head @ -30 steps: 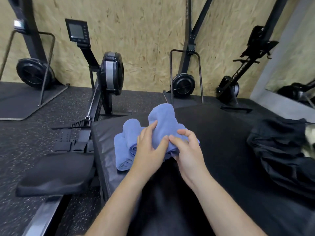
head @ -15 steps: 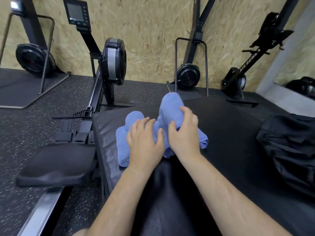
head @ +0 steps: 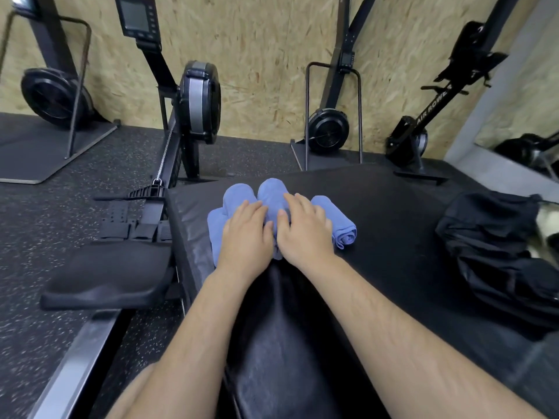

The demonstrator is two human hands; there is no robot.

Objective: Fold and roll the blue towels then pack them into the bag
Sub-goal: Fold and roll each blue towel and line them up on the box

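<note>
My left hand [head: 246, 234] and right hand [head: 304, 234] lie palm-down, side by side, on a cluster of soft blue cloth towels [head: 272, 190] rolled into short, plump cylinders. The fingers of both hands are stretched out, only slightly curved, and press on top of the rolls without closing round any of them. The rolls sit packed against one another. The rightmost roll [head: 344, 234] pokes out beside my right hand and shows its spiral end.

The towels rest near the left edge of a black padded worktop [head: 393, 213] with a smooth, faintly shiny vinyl skin. At the right side of it, well apart from the towels, sits a crumpled black fabric bag [head: 490, 237], slack and creased.

Left of the worktop stands a black rowing machine [head: 198, 98] with a round flywheel housing, a small monitor on an arm and a moulded black seat [head: 106, 273] close to the worktop's edge. More black machines stand upright along the far wall of pale chipboard [head: 257, 40]. The floor [head: 45, 222] is black speckled rubber.
</note>
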